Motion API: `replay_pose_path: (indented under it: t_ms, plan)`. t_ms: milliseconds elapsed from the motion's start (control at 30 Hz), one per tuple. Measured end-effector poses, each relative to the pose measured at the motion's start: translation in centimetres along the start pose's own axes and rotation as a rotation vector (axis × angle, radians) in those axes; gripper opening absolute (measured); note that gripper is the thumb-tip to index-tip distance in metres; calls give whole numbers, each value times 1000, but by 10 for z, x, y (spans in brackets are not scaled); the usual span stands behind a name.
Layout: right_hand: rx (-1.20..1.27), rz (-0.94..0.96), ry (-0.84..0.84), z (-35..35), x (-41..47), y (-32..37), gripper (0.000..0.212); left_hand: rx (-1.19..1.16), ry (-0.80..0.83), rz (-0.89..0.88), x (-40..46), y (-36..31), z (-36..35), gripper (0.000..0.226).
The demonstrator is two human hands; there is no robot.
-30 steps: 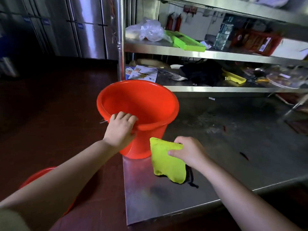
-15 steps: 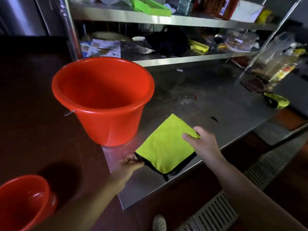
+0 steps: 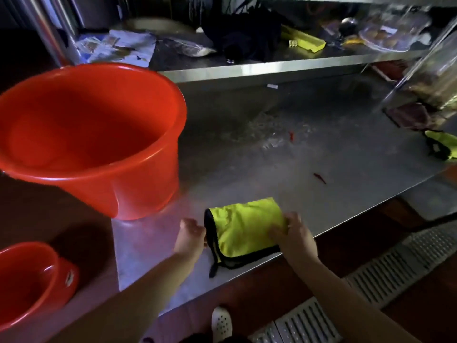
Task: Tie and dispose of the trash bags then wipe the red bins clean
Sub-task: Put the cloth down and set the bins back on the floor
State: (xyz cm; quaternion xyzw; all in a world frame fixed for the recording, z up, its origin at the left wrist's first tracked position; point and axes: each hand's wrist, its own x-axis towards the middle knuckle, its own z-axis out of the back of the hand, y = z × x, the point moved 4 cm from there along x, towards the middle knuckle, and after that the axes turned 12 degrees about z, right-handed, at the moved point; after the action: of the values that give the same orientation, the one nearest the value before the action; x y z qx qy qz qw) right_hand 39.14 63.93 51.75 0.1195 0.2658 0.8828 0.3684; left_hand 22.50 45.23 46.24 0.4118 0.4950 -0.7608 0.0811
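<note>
Both hands, left hand [image 3: 190, 235] and right hand [image 3: 295, 233], are now pinching the cloth [image 3: 244, 231] lower centre, folding it (bucket [image 3: 81, 134] released, wiping pending).

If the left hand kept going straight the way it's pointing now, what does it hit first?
The left hand points up and to the right, at the black-trimmed edge of the yellow cloth, which it already seems to touch. It would likely push into the cloth first; the red bin sits off that line.
</note>
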Motion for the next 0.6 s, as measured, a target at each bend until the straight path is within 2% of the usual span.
replay_pose_path:
  t_ms: [67, 133, 200, 267, 300, 367, 433, 600]
  plan:
    - [-194, 128, 118, -23, 0, -23, 47, 394, -147, -171, 5, 17, -11, 34]
    - [-255, 268, 268, -44, 3, -31, 45, 737, -128, -457, 5, 30, -28, 49]
    - [-276, 399, 413, -56, 5, -28, 41, 1028, -65, -634, 1, 36, -41, 47]
    - [-310, 520, 445, -64, 12, -23, 41, 1188, -91, -743, -4, 32, -43, 47]
    - [-326, 549, 461, -64, 17, -20, 40, 1228, -108, -769, -7, 28, -43, 49]
    - [-321, 482, 520, -62, 35, -11, 27, 1250, -139, -788, -14, 15, -37, 41]
    - [-319, 453, 542, -59, 54, 0, 21, 1110, -138, -745, -22, -7, -26, 30]
    - [-72, 697, 280, -28, 102, 107, 12, 830, -484, -982, -78, -85, 38, 17]
